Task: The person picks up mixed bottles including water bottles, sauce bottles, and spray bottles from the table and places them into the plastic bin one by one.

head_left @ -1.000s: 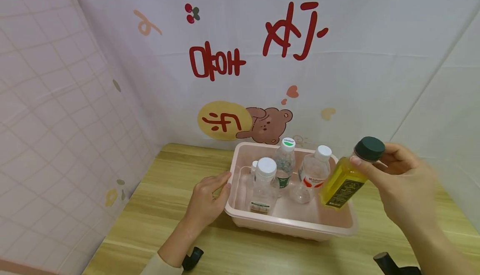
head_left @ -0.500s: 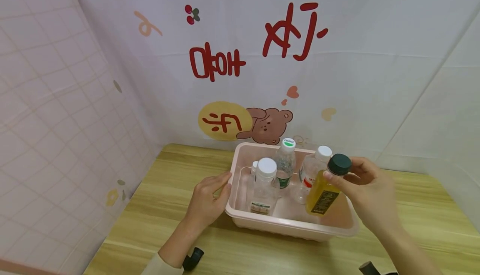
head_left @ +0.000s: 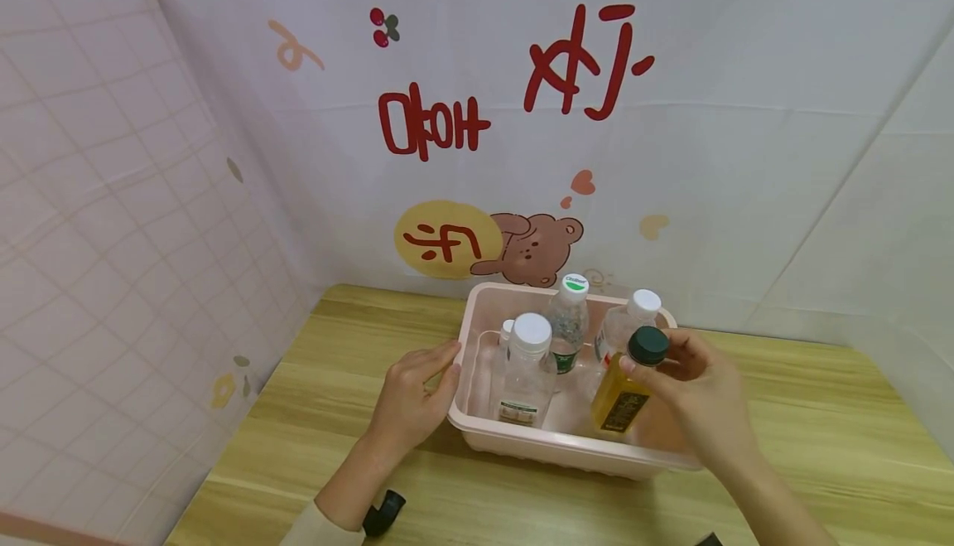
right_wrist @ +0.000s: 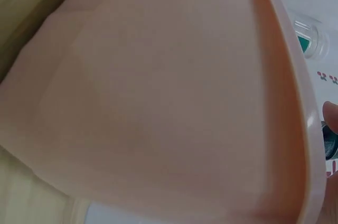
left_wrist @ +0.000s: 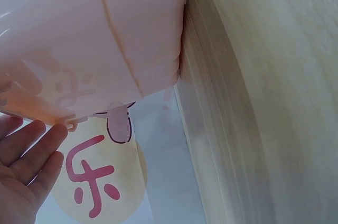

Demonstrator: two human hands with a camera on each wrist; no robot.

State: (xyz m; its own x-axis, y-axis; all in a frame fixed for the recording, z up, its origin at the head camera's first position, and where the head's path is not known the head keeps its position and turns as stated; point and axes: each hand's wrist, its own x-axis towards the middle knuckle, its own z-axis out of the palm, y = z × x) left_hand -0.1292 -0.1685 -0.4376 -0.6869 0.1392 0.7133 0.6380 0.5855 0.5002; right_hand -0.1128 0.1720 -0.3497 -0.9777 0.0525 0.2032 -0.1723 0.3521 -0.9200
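Note:
My right hand (head_left: 704, 388) pinches a clear bottle of yellow liquid (head_left: 619, 393) by its neck, just under the dark green cap (head_left: 648, 345). The bottle has a dark label, tilts slightly and hangs inside the right half of a pink plastic basin (head_left: 547, 446). With fairly straight fingers, my left hand (head_left: 413, 397) touches the basin's left rim. The left wrist view shows those fingers (left_wrist: 39, 152) against the rim from outside. The basin's wall (right_wrist: 174, 86) fills most of the right wrist view and hides most of the right hand.
Several clear bottles with white caps stand in the basin: a wide-mouthed one (head_left: 525, 380) in front, a green-labelled one (head_left: 568, 326) behind and a red-labelled one (head_left: 619, 322) partly covered by the held bottle. A black curved object (head_left: 383, 514) shows beside the left wrist on the wooden table (head_left: 298, 446).
My right hand has carried the yellow bottle left and down, deeper into the basin, and it now stands more upright. The left hand and basin have stayed in place.

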